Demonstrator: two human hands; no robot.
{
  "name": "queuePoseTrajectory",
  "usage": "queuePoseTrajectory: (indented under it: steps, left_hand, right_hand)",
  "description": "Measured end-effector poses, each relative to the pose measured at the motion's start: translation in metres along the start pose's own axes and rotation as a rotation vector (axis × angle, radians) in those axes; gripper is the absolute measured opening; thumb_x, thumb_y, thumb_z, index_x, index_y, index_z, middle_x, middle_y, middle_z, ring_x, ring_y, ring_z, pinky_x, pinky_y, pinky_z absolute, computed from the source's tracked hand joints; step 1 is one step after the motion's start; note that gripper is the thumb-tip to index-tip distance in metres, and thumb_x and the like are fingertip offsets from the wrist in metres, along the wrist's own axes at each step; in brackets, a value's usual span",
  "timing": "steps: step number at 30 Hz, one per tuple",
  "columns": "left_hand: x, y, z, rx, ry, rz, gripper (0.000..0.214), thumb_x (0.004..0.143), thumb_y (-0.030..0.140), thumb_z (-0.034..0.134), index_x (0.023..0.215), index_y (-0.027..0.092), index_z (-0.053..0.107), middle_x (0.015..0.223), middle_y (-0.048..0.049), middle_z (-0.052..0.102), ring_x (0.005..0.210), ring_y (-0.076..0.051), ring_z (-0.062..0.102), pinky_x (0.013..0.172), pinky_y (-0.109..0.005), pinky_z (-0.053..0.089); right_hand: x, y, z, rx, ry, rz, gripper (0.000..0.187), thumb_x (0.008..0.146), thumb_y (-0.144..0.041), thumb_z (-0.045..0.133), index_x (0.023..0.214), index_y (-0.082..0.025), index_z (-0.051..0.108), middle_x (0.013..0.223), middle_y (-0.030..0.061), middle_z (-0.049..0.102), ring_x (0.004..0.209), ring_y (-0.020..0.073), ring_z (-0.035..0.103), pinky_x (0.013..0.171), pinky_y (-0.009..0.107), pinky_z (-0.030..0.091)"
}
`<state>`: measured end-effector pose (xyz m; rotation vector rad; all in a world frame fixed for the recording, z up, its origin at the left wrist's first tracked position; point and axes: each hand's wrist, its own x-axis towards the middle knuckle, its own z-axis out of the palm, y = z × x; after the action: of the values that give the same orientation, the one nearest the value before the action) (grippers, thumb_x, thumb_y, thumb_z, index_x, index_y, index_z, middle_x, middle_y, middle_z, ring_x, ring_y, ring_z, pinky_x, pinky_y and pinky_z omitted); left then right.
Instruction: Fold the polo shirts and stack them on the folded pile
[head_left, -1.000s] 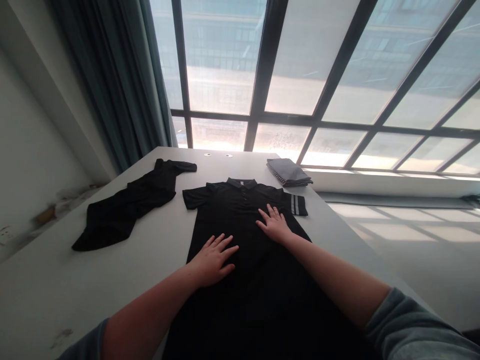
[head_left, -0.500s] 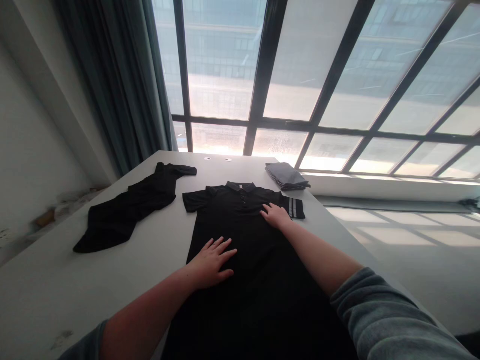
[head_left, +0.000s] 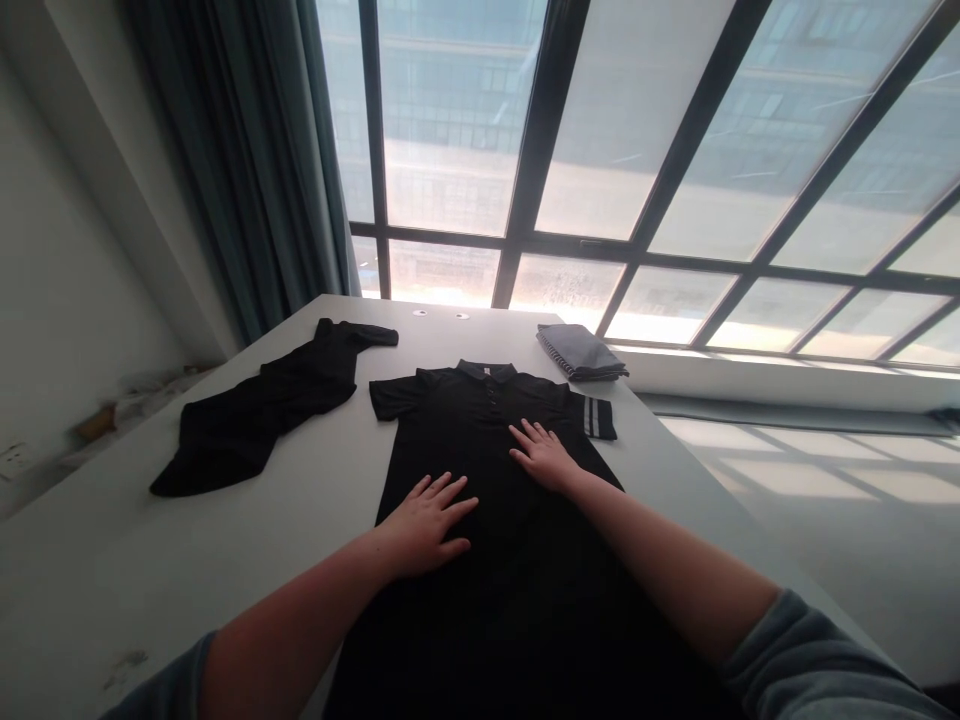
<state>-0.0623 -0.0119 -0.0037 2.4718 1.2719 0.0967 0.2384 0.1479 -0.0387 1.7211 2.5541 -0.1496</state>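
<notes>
Black polo shirt: I have it spread on the tabletop in the middle of my view, collar toward the window, the lower part running out past the bottom edge.
Left hand: I see it palm down on the shirt's body, left of its middle, fingers pointing up and across toward the right.
Right hand: I see it palm down too, higher on the chest and well apart from the left one, fingers slanting up toward the collar.
Grip: on both hands I read the fingers as apart and stretched out, pressed flat or nearly so; how firmly they bear on the cloth I cannot tell.
Sleeves: I find both laid out sideways; the right-hand one carries two pale stripes near its cuff.
Second black garment: it lies on the tabletop to my left, apart from the shirt, long and narrow, with a bent outline.
Grey folded stack: I have it at the far right of the tabletop, just beyond the striped sleeve, a striped edge showing along its left side.
Backdrop: a dark-framed window lets light in behind; a dark curtain hangs at its left.
</notes>
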Motion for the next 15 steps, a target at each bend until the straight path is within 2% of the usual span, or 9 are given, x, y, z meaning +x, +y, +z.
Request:
queuePoseTrajectory:
  steps: [6,15]
  left_hand:
    - [0.001,-0.002,0.001,-0.01,-0.011,-0.002,0.07,0.101,0.057,0.059,0.164,0.036,0.037,0.176,-0.0049,0.018,0.163,-0.033,0.013,0.131,-0.061,0.014]
    - [-0.001,0.002,-0.002,-0.003,-0.051,-0.032,0.071,0.102,0.055,0.056,0.166,0.035,0.033,0.176,-0.0059,0.012,0.163,-0.034,0.009,0.131,-0.063,0.013]
  right_hand:
    - [-0.028,0.016,0.0,-0.006,0.0,-0.026,0.066,0.111,-0.061,0.032,0.171,-0.034,0.025,0.174,0.0016,0.007,0.162,0.0307,0.012,0.132,0.052,0.015]
    - [-0.034,0.014,-0.004,-0.007,0.009,-0.02,0.066,0.111,-0.057,0.034,0.171,-0.03,0.027,0.173,0.0048,0.008,0.162,0.0315,0.012,0.131,0.054,0.015]
